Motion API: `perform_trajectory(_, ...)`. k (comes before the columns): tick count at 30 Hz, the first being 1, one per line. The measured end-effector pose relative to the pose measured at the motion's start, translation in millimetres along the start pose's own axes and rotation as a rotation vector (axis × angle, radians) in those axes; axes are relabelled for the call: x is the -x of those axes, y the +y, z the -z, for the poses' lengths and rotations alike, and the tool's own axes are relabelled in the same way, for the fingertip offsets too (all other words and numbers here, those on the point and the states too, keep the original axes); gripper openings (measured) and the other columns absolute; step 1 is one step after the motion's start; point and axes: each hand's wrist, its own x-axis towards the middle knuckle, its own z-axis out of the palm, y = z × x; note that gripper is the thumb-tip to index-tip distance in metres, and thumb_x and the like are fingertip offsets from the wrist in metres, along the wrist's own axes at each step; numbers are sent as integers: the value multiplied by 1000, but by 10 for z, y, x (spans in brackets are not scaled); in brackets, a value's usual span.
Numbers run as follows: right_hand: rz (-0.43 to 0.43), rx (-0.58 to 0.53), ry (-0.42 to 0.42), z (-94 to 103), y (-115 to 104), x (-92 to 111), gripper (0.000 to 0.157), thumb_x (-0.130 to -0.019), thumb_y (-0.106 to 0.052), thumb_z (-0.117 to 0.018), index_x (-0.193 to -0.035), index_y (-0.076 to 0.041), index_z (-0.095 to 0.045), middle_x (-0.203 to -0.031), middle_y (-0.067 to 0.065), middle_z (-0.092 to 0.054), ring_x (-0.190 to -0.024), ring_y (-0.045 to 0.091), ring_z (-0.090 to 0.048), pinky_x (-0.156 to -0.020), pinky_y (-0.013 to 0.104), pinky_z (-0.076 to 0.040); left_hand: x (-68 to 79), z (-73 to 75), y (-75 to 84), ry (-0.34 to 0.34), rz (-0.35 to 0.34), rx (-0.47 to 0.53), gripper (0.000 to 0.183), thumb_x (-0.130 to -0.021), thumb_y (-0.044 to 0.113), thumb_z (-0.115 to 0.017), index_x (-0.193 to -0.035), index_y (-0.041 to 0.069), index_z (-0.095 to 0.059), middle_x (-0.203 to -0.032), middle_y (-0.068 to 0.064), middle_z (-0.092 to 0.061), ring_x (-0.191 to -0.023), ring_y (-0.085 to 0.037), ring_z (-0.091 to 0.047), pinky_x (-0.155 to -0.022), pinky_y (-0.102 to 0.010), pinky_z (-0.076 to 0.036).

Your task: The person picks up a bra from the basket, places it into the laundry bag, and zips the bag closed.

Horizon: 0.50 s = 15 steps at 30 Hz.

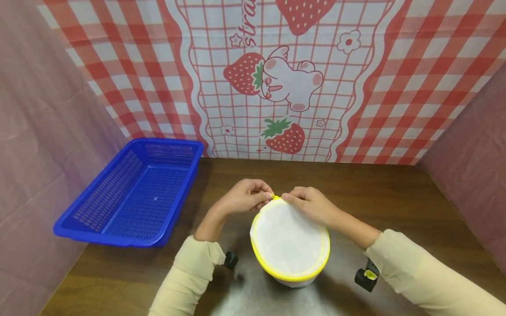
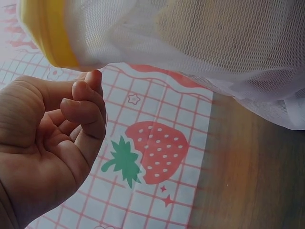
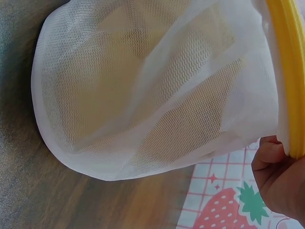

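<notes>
A white mesh laundry bag (image 1: 292, 239) with a yellow zipper (image 1: 281, 275) round its round top stands on the table in front of me. The zipper looks closed along the near side in the head view. At the far edge of the top, my left hand (image 1: 247, 196) pinches the small yellow zipper end (image 1: 275, 197) between thumb and forefinger. Right beside it, my right hand (image 1: 314, 204) grips the bag's rim, thumb on top and fingers curled beneath. Both wrist views show the sheer mesh side (image 3: 143, 95); whether anything lies inside cannot be made out.
A blue plastic basket (image 1: 154, 193) with slotted walls stands at the left; nothing shows inside it. Behind the brown wooden table (image 1: 395, 197) hangs a red checked strawberry cloth (image 1: 284, 136). Pinkish cloths flank both sides.
</notes>
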Motion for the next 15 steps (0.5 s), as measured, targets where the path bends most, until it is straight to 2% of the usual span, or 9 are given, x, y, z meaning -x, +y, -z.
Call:
perform_trajectory(10, -88, -49, -12, 78, -74, 25, 35, -94, -34, -54, -94, -4, -71, -86, 8, -64, -67, 13, -56, -54, 28, -50, -7, 2, 59, 22, 9, 2, 19, -95, 18, -55, -98, 1, -64, -68, -3, -56, -52, -10, -47, -49, -24, -42)
perform_trajectory(15, -110, -41, -13, 120, -100, 32, 37, -92, -38, -57, -98, -5, -71, -91, 10, -63, -69, 13, -57, -56, 28, -51, -20, 0, 78, 27, 23, 12, 21, -94, 18, -55, -98, 0, -64, -66, -2, -54, -51, -10, -46, -49, -24, -41)
